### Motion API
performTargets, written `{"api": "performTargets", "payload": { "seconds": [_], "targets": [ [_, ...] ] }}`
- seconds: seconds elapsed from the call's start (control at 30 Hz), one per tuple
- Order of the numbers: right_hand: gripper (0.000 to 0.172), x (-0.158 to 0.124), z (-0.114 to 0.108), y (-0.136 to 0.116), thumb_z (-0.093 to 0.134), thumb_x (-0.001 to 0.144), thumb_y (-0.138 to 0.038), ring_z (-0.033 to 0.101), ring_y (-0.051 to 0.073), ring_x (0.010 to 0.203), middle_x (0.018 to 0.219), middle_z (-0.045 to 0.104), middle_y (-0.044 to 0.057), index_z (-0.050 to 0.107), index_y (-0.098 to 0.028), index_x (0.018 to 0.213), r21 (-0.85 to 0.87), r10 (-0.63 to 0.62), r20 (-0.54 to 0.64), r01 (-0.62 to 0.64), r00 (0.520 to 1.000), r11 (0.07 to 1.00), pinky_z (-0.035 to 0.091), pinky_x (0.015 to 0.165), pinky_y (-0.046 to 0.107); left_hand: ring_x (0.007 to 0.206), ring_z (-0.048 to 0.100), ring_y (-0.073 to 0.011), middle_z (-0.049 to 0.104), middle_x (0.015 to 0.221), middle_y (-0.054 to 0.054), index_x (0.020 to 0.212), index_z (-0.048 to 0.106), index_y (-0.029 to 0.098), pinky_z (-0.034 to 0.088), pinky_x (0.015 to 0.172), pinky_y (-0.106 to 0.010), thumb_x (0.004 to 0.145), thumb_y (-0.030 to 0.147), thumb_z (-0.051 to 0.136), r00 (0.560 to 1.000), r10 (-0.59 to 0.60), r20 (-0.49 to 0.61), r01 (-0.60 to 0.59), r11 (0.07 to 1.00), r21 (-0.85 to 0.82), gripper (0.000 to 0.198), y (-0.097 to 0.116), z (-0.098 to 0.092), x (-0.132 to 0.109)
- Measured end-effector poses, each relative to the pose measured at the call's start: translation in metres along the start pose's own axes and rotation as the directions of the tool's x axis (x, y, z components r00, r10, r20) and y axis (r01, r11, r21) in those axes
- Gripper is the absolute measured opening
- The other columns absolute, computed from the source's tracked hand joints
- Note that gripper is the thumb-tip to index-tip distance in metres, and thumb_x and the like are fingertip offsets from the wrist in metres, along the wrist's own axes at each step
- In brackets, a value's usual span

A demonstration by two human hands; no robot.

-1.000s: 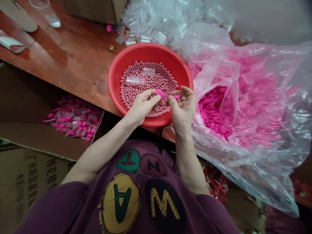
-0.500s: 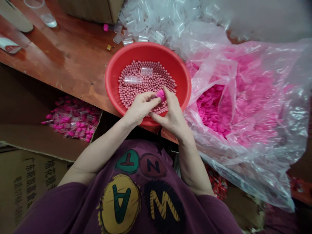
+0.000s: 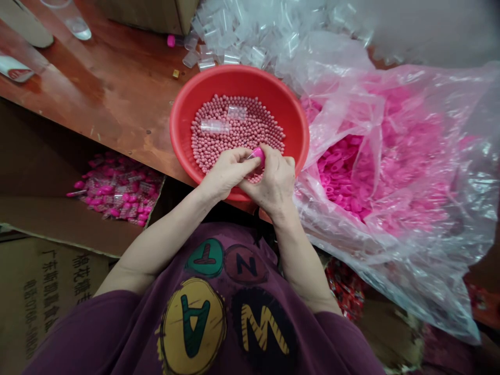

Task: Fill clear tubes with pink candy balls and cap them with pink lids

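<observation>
Over the near side of a red basin (image 3: 180,122), my two hands meet. My left hand (image 3: 225,174) is closed around a small clear plastic tube, mostly hidden by the fingers. A bright pink cap (image 3: 258,154) sits at the tube's end, pinched by my right hand (image 3: 275,179), whose fingers curl around it. Whether the cap is fully seated cannot be seen. Below the hands, the basin holds many small pink candy balls (image 3: 209,153). On top of them lie a longer clear tube (image 3: 214,126) and a shorter one (image 3: 237,112).
Loose clear tubes (image 3: 250,39) are heaped behind the basin. To the right, an open plastic bag (image 3: 414,140) holds pink caps (image 3: 341,172). At lower left, a cardboard box (image 3: 42,213) contains capped, filled tubes (image 3: 121,190). Another box (image 3: 152,14) stands on the wooden table (image 3: 128,104).
My right hand has turned and its fingers have curled around the pink cap, which now shows less. My left hand stays almost in place.
</observation>
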State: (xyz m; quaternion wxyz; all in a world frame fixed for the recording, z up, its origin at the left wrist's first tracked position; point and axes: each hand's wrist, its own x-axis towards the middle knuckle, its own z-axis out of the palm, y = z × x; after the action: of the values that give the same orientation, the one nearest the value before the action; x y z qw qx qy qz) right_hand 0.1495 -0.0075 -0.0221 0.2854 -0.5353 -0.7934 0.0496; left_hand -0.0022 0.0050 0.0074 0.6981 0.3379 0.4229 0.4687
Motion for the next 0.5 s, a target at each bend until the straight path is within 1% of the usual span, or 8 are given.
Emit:
{"api": "performTargets", "payload": {
  "seconds": [0.13, 0.23, 0.3, 0.33, 0.37, 0.43, 0.47, 0.5],
  "targets": [
    [0.065, 0.0, -0.001, 0.001, 0.072, 0.089, -0.046, 0.074, 0.039, 0.116, 0.129, 0.078, 0.021, 0.061, -0.016, 0.146, -0.032, -0.014, -0.006, 0.014, 1.0, 0.999, 0.051, 0.104, 0.055, 0.071, 0.056, -0.0099, 0.065, 0.073, 0.002, 0.075, 0.07, 0.014, 0.046, 0.071, -0.023, 0.091, 0.022, 0.088, 1.0, 0.002, 0.002, -0.002, 1.0, 0.018, 0.026, -0.001, -0.001, 0.002],
    [0.064, 0.003, -0.003, -0.001, 0.075, 0.088, -0.045, 0.075, 0.038, 0.116, 0.129, 0.08, 0.02, 0.063, -0.018, 0.144, -0.008, -0.013, 0.012, 0.013, 1.0, 1.0, 0.052, 0.104, 0.055, 0.075, 0.059, -0.0111, 0.067, 0.077, 0.0, 0.081, 0.072, 0.015, 0.05, 0.075, -0.023, 0.098, 0.02, 0.079, 1.0, 0.014, 0.016, -0.015, 0.999, 0.031, 0.019, -0.003, 0.002, 0.001],
    [0.071, 0.005, -0.007, -0.004, 0.078, 0.089, -0.044, 0.074, 0.039, 0.123, 0.138, 0.078, 0.02, 0.059, -0.019, 0.152, 0.078, -0.021, 0.081, 0.015, 0.996, 0.997, 0.055, 0.106, 0.056, 0.079, 0.062, -0.0118, 0.069, 0.081, 0.0, 0.089, 0.073, 0.015, 0.052, 0.077, -0.022, 0.099, 0.017, 0.074, 0.998, 0.064, -0.018, -0.062, 0.996, 0.06, 0.011, 0.0, 0.004, -0.003],
    [0.078, 0.007, -0.009, -0.004, 0.079, 0.09, -0.044, 0.072, 0.04, 0.127, 0.144, 0.075, 0.02, 0.054, -0.02, 0.159, 0.142, -0.033, 0.129, 0.014, 0.991, 0.99, 0.056, 0.106, 0.057, 0.08, 0.064, -0.0121, 0.071, 0.084, 0.0, 0.093, 0.074, 0.016, 0.054, 0.078, -0.022, 0.099, 0.016, 0.073, 0.993, 0.11, -0.051, -0.106, 0.991, 0.087, 0.006, 0.003, 0.003, -0.007],
    [0.087, 0.008, -0.012, -0.005, 0.08, 0.09, -0.045, 0.072, 0.039, 0.13, 0.149, 0.073, 0.02, 0.046, -0.02, 0.167, 0.212, -0.049, 0.18, 0.01, 0.982, 0.977, 0.058, 0.106, 0.057, 0.082, 0.065, -0.0123, 0.073, 0.087, 0.0, 0.099, 0.075, 0.017, 0.055, 0.079, -0.023, 0.099, 0.016, 0.074, 0.981, 0.17, -0.089, -0.158, 0.979, 0.127, 0.002, 0.008, 0.0, -0.013],
    [0.098, 0.012, -0.016, -0.002, 0.08, 0.094, -0.047, 0.073, 0.037, 0.127, 0.151, 0.071, 0.021, 0.034, -0.02, 0.176, 0.334, -0.081, 0.265, -0.012, 0.961, 0.943, 0.063, 0.102, 0.055, 0.085, 0.068, -0.0127, 0.077, 0.097, -0.001, 0.111, 0.078, 0.02, 0.057, 0.081, -0.024, 0.1, 0.022, 0.076, 0.932, 0.314, -0.18, -0.268, 0.933, 0.242, 0.012, 0.019, -0.016, -0.028],
    [0.094, 0.015, -0.017, 0.002, 0.078, 0.097, -0.047, 0.075, 0.035, 0.121, 0.148, 0.073, 0.02, 0.035, -0.019, 0.175, 0.37, -0.094, 0.296, -0.023, 0.95, 0.929, 0.064, 0.1, 0.054, 0.085, 0.068, -0.013, 0.078, 0.101, -0.001, 0.117, 0.079, 0.022, 0.058, 0.082, -0.026, 0.102, 0.027, 0.077, 0.893, 0.387, -0.23, -0.308, 0.898, 0.314, 0.016, 0.025, -0.03, -0.038],
    [0.084, 0.019, -0.018, 0.006, 0.075, 0.1, -0.047, 0.077, 0.033, 0.115, 0.142, 0.075, 0.019, 0.042, -0.019, 0.172, 0.386, -0.109, 0.324, -0.026, 0.94, 0.922, 0.066, 0.099, 0.053, 0.086, 0.069, -0.0133, 0.08, 0.106, 0.0, 0.122, 0.079, 0.025, 0.058, 0.083, -0.027, 0.103, 0.031, 0.077, 0.84, 0.456, -0.293, -0.33, 0.859, 0.391, 0.02, 0.032, -0.048, -0.048]
  ]
}}
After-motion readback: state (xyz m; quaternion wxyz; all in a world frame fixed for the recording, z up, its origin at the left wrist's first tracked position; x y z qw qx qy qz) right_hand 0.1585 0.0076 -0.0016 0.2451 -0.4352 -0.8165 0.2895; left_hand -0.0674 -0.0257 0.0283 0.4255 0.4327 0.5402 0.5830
